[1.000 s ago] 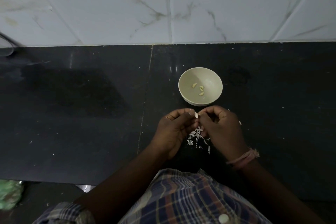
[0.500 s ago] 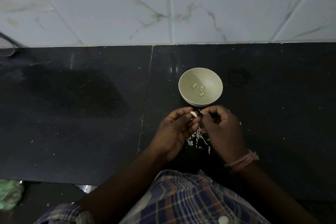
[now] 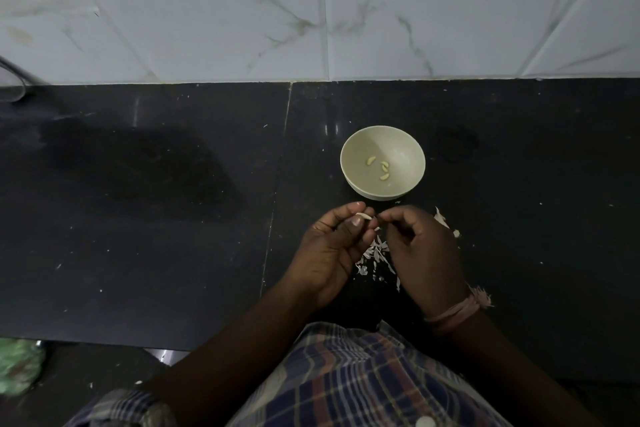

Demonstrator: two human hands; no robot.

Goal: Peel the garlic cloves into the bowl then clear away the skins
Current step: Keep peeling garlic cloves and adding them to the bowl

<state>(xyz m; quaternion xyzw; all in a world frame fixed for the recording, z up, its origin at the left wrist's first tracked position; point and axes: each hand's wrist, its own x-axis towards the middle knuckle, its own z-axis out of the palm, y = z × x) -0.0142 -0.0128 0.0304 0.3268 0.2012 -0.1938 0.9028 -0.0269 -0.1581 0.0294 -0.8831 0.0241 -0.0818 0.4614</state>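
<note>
A pale bowl (image 3: 349, 163) stands on the black counter and holds three peeled cloves (image 3: 381, 170). Just in front of it my left hand (image 3: 332, 250) pinches a small garlic clove (image 3: 364, 216) between thumb and fingertips. My right hand (image 3: 422, 253) sits close beside it, its fingertips curled and pinching at the clove's end or a bit of its skin. A heap of white skins (image 3: 375, 256) lies on the counter under and between both hands. More pale garlic pieces (image 3: 441, 220) show just past my right hand.
The black counter (image 3: 173, 218) runs wide to left and right, with small white flecks on it. A marble-tiled wall (image 3: 311, 10) rises behind. A green bag (image 3: 17, 367) lies at the lower left, below the counter edge. A cable (image 3: 14, 76) curves at far left.
My two hands have drawn slightly apart, and more of the clove shows at my left fingertips. The bowl and its cloves have not moved.
</note>
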